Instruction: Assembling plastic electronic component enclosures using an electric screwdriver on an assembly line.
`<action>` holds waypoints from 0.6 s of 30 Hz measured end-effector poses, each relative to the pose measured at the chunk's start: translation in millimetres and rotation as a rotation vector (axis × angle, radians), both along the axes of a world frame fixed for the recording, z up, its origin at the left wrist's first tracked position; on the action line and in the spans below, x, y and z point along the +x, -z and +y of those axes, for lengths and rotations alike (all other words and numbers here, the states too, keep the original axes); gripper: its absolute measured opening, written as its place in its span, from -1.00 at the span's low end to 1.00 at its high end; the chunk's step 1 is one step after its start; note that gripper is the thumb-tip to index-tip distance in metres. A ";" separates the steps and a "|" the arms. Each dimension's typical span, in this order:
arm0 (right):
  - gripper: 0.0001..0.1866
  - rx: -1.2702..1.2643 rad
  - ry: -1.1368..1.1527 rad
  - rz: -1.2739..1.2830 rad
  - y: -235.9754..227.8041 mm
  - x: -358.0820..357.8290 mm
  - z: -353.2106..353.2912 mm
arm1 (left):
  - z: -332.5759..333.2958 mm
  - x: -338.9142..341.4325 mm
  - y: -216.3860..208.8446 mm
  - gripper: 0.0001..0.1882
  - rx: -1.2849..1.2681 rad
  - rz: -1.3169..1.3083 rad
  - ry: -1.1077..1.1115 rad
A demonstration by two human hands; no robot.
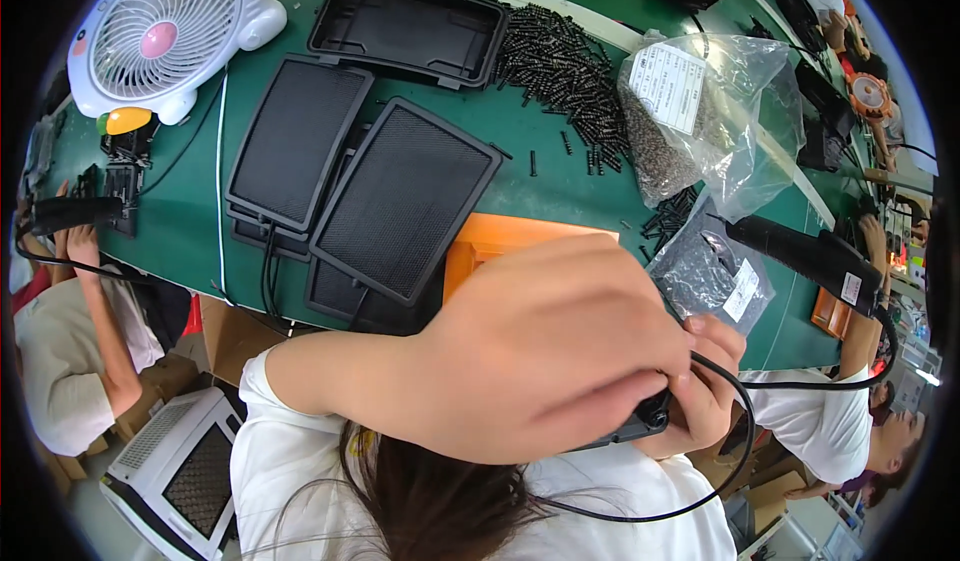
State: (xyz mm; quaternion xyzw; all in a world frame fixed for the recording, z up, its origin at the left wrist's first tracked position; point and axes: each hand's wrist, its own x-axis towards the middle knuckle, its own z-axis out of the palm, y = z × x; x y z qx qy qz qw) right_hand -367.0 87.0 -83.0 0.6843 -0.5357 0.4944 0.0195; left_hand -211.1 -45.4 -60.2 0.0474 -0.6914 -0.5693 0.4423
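Close in front of my chest, my left hand (555, 346) is closed around a black part with a cable (640, 423). My right hand (710, 386) grips the same part from the right side, its fingers curled. Most of the part is hidden behind the hands. Its black cable (750, 431) loops out to the right and back under the hands. Partly covered behind my left hand is an orange fixture (500, 236) on the green table. To its left lie stacked black mesh panels (405, 201) with cables.
An open black housing (405, 31) lies at the back, beside heaped black screws (560, 71). Right of them are a clear bag of small parts (665, 151), a flatter bag (715, 271) and a black electric screwdriver (800, 261). A white fan (165, 41) stands far left. Other people sit on both sides.
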 end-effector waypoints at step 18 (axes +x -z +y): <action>-0.60 0.079 -0.019 -0.023 -8.3 2.1 -2.5 | 12.2 12.7 -0.1 -0.28 -0.005 -0.497 0.045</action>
